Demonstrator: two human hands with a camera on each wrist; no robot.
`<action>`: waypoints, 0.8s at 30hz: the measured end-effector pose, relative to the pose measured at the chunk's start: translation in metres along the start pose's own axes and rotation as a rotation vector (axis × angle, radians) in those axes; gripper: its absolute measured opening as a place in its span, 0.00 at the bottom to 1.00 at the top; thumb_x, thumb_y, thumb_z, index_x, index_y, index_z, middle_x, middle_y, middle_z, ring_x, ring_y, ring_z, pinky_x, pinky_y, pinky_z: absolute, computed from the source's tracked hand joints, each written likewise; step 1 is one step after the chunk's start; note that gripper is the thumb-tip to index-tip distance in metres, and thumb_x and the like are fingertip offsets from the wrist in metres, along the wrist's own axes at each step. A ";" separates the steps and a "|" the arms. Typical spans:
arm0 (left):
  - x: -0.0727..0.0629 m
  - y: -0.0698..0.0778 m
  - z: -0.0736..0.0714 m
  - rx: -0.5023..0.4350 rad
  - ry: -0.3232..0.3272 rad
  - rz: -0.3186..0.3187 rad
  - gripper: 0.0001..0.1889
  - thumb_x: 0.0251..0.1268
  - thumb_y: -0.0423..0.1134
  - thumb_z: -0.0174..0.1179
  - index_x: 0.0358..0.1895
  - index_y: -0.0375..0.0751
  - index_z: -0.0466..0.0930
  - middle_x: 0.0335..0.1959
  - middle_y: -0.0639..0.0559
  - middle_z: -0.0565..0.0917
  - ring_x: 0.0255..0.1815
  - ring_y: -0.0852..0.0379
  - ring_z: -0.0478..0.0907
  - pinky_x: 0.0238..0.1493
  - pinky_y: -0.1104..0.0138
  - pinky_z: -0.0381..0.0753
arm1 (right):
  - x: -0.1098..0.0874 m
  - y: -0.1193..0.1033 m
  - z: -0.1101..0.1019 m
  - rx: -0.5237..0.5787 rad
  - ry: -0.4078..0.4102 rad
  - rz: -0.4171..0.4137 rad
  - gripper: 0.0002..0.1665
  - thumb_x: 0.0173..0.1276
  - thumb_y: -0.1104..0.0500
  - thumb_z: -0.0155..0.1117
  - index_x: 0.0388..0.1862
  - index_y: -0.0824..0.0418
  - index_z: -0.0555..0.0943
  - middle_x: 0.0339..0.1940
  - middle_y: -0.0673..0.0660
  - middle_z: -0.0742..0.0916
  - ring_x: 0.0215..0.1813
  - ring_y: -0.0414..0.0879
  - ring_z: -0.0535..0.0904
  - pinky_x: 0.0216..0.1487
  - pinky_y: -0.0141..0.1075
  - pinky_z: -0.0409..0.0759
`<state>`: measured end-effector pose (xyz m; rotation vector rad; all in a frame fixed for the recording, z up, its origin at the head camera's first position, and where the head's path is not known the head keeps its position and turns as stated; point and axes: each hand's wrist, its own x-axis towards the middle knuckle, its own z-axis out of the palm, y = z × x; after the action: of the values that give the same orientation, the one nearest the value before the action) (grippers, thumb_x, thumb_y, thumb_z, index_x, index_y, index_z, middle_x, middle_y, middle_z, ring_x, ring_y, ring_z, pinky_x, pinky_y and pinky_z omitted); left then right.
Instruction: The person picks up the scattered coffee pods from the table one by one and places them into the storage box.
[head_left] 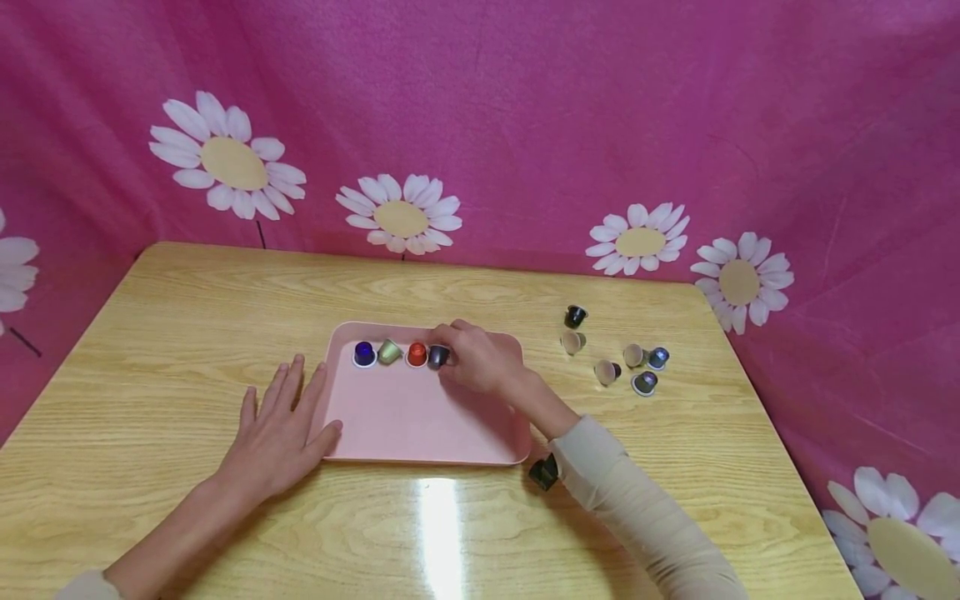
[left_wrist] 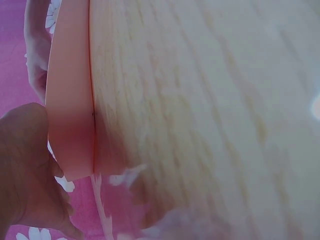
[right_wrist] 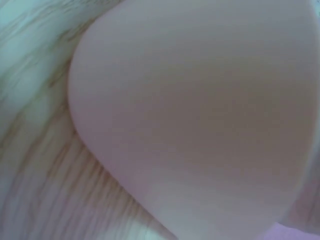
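Pinching, it seems, a dark grey capsule (head_left: 437, 357), right fingers (head_left: 444, 337) partly cover it; left fingers (head_left: 291, 383) spread.

Pink daisy backdrop (head_left: 517, 125), apparently fabric

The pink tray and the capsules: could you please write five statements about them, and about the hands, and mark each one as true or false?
1. The green capsule is between the blue capsule and the red capsule. True.
2. Both hands hold a capsule. False: the left hand lies spread at the left edge of the pink tray.
3. The right hand holds the dark capsule beside the red one. True.
4. All the capsules are in the tray. False: several other capsules are on the table, to its right.
5. The tray is on the table. True.
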<state>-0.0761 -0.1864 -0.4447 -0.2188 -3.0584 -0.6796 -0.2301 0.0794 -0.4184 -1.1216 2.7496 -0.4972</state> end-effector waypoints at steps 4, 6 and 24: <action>0.001 0.000 0.000 0.000 0.002 -0.001 0.42 0.74 0.56 0.51 0.80 0.35 0.48 0.79 0.28 0.43 0.77 0.29 0.40 0.67 0.30 0.35 | -0.002 0.000 -0.006 -0.045 -0.006 0.049 0.26 0.62 0.64 0.72 0.60 0.52 0.81 0.47 0.54 0.83 0.45 0.45 0.79 0.40 0.39 0.80; 0.001 0.000 0.000 -0.003 0.001 -0.002 0.42 0.74 0.56 0.51 0.80 0.35 0.48 0.79 0.28 0.43 0.77 0.29 0.40 0.67 0.30 0.35 | -0.004 0.001 -0.009 -0.057 -0.005 0.064 0.26 0.62 0.63 0.72 0.60 0.51 0.81 0.47 0.53 0.83 0.45 0.45 0.80 0.38 0.40 0.80; 0.000 -0.001 0.000 0.000 -0.004 0.000 0.42 0.74 0.57 0.51 0.80 0.36 0.48 0.79 0.28 0.42 0.78 0.30 0.39 0.67 0.30 0.34 | -0.030 0.021 -0.038 0.065 0.098 0.096 0.29 0.66 0.60 0.71 0.65 0.60 0.76 0.56 0.64 0.82 0.54 0.54 0.81 0.50 0.45 0.81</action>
<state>-0.0761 -0.1868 -0.4452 -0.2210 -3.0621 -0.6796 -0.2315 0.1236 -0.3905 -0.9700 2.8315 -0.6401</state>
